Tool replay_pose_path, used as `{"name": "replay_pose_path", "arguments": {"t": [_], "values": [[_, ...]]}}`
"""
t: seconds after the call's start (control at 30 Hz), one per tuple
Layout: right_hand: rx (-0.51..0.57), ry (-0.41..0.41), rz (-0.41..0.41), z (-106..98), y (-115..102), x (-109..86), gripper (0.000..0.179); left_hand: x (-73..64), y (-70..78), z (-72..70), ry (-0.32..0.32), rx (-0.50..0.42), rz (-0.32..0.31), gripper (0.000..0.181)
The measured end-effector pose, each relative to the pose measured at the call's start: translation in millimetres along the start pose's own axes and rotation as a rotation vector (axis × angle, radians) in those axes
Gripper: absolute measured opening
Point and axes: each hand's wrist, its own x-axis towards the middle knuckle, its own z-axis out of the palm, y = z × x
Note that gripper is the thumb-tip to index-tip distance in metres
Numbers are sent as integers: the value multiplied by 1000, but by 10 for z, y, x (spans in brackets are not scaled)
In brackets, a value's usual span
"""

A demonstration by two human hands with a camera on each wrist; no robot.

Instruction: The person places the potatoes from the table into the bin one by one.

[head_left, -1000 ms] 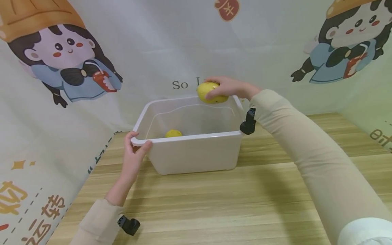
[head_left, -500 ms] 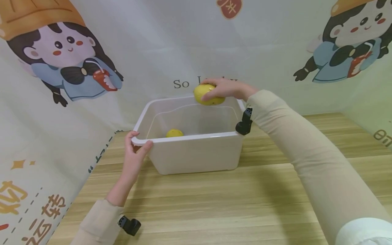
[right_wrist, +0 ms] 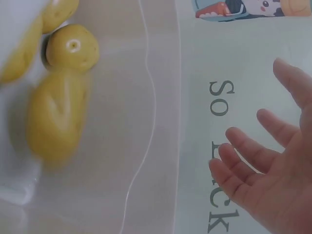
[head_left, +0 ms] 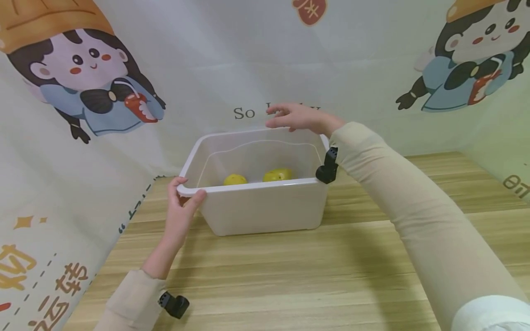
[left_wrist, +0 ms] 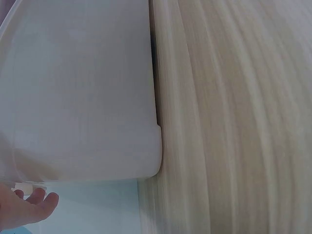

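A white plastic tub (head_left: pixel 265 209) stands on the wooden table. My left hand (head_left: pixel 181 209) grips its front left rim corner, thumb on the near side and fingers round the left edge. Above the tub's far right rim, my right hand (head_left: pixel 299 117) hovers with spread fingers, holding nothing. Below it, inside the tub, shows a glossy yellow potato (head_left: pixel 278 175) with dark spots. A second yellow potato (head_left: pixel 235 179) lies to its left. In the right wrist view, the elongated potato (right_wrist: pixel 57 117) is blurred, beside a rounder potato (right_wrist: pixel 73 48); several are visible there.
A pale printed cloth (head_left: pixel 215 69) hangs close behind the tub and along both sides. Wood-grain tabletop (head_left: pixel 265 276) extends in front of the tub and to its right. A small black camera (head_left: pixel 327 166) on the right wrist overlaps the tub's right rim.
My right hand has let go of the potato it held over the tub, and its fingers have opened. That potato is now down inside the tub. My left hand stays on the rim.
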Motion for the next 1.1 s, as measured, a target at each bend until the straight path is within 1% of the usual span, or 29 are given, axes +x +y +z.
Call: {"name": "replay_pose_path", "arguments": {"t": [0.23,0.3,0.4,0.5,0.57,0.7,0.77,0.87,0.97,1.03,1.1], "values": [[-17,24,-13,-17,-29,-46,61,32,2,-11,-29,47,-4,46],[-21,37,-22,-27,-40,-79,62,52,5,-29,-40,84,-6,50],[-60,67,-32,-31,-61,-173,64,84,15,-81,-74,184,10,60],[-110,107,-58,-7,-69,-314,64,113,42,-150,-124,309,51,74],[-150,133,-76,21,-70,-418,64,124,77,-200,-146,376,75,81],[-195,178,-128,80,-63,-608,64,138,174,-292,-147,479,116,84],[-207,197,-152,104,-47,-684,65,144,221,-316,-139,517,137,83],[-226,218,-183,146,-5,-787,65,139,270,-331,-145,571,174,83],[-271,232,-202,204,58,-886,66,113,282,-339,-171,647,246,81],[-308,234,-217,243,104,-945,68,87,285,-339,-190,717,305,80],[-335,234,-234,275,155,-1000,71,54,297,-337,-207,788,349,79]]}}
